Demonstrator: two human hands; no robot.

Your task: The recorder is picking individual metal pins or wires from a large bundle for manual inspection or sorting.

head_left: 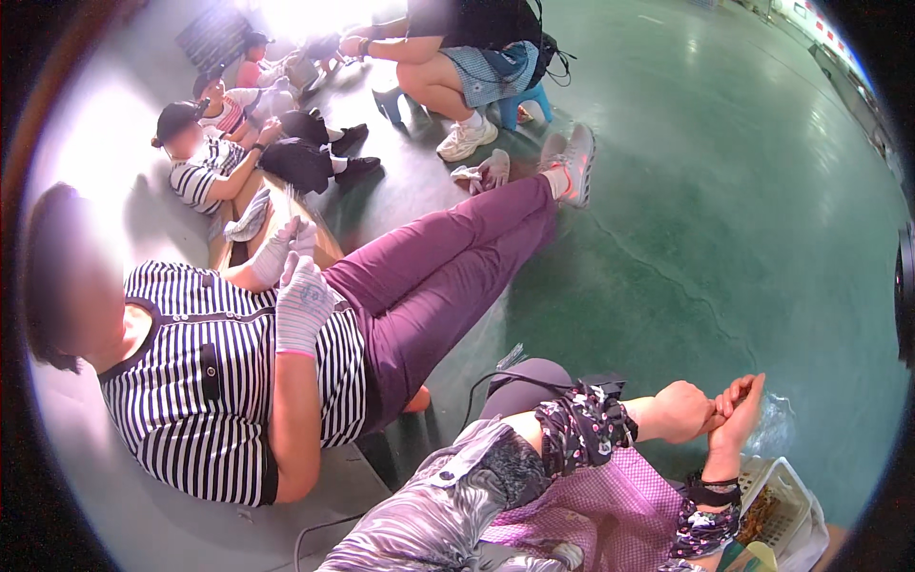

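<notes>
My left hand (681,412) is closed in a fist, its fingertips meeting my right hand (736,412) above my lap. The right hand's fingers curl in toward the left ones. Whatever may be pinched between them is too small or hidden to make out. Dark floral sleeve covers (583,425) sit on my forearms, and a pink checked apron (620,496) covers my lap. Close by my right forearm stands a white plastic basket (810,503) with small brownish pieces inside. Just beyond my right hand is some clear plastic film (774,425).
On my left sits a co-worker in a striped shirt (219,400), gloved hands raised, purple-trousered legs (448,253) stretched across ahead. Farther off, several people sit along the wall; another person sits on a blue stool (526,105). Pale crumpled gloves or shoes (484,173) lie on the green floor.
</notes>
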